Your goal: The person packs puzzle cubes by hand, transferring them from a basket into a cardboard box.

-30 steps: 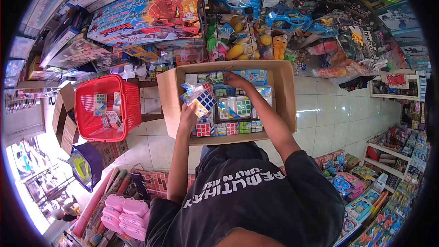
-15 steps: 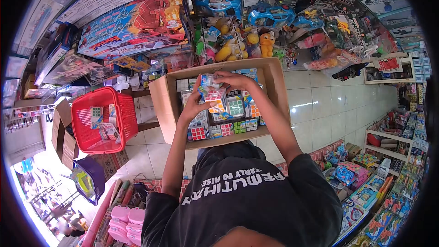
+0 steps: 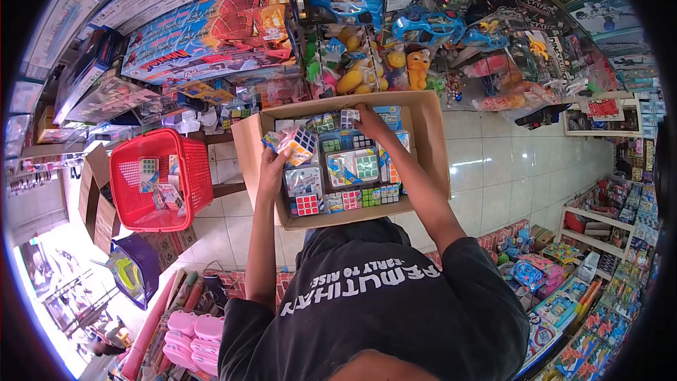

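A cardboard box point(image 3: 430, 148) in front of me holds packaged puzzle cubes in several rows. Over its left side my left hand point(image 3: 272, 168) is closed on a packaged puzzle cube point(image 3: 302, 144) with white, blue and orange faces. At the back of the box, my right hand point(image 3: 368, 121) has its fingers closed at a small packaged cube point(image 3: 348, 118), which lies among others. A larger packaged cube with a green face point(image 3: 366, 165) lies in the middle of the box.
Left of the box stands a red basket point(image 3: 199, 176) with a few packaged cubes inside. Boxed toys point(image 3: 211, 32) and bagged dinosaur toys point(image 3: 427, 25) line the back. Pink cases point(image 3: 194, 339) are at the lower left, and shelves of toys are at the right.
My hands have moved apart. The left has gone left and down with a packaged cube, and the right has reached to the small cube at the back of the box.
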`<state>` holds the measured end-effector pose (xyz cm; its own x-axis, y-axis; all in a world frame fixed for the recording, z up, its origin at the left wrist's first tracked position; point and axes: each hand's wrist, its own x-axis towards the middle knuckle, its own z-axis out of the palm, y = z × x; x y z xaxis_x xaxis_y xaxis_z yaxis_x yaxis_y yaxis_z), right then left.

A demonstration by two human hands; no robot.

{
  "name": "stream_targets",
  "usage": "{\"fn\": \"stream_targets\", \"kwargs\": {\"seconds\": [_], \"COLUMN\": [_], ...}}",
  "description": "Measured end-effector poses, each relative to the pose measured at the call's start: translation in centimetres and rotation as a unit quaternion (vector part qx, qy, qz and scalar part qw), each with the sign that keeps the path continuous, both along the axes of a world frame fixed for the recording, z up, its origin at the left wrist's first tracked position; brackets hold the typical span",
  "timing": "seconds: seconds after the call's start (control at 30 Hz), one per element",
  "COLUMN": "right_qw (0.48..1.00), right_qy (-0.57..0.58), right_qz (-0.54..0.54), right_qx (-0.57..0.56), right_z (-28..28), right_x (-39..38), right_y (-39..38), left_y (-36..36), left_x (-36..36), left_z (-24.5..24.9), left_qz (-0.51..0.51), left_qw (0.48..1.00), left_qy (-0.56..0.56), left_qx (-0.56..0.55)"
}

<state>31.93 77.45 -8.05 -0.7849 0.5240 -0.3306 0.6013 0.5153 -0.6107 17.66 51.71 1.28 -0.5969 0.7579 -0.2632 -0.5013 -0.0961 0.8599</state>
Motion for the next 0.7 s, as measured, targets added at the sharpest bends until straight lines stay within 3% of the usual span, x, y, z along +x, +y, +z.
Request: {"fn": "stream_targets", "kwargs": {"seconds": [0.1,0.2,0.37,0.47,0.57,0.63,0.7], "right_qw": [0.998,0.999,0.996,0.991,0.993,0.996,0.993], "right_qy": [0.055,0.026,0.005,0.049,0.055,-0.012,-0.002], "right_qz": [-0.004,-0.029,-0.062,-0.089,-0.104,-0.033,-0.048], "right_qx": [0.021,-0.009,-0.070,-0.088,0.005,-0.086,-0.106], "right_z": [-3.1,-3.2,-2.1,-5.5,-5.7,-2.6,-3.1], "right_x": [-0.4,-1.0,-1.2,-1.7,-2.2,-2.2,-2.4], "right_y": [-0.7,-1.3,-1.4,-0.9,-0.8,-0.3,-0.1], "left_y": [0.1,0.2,1.5,2.4,2.8,2.9,3.5], "left_x": [0.7,0.9,1.8,1.9,2.1,2.2,2.4], "left_z": [-0.9,-1.0,0.9,1.9,2.1,1.7,1.0], "left_qz": [0.001,-0.029,-0.037,-0.033,-0.038,-0.047,-0.056], "left_qw": [0.999,0.998,0.998,0.998,0.997,0.997,0.994], "left_qy": [-0.022,0.000,0.023,0.048,0.050,0.043,0.084], "left_qx": [-0.026,-0.064,-0.035,-0.028,-0.034,-0.046,-0.043]}}
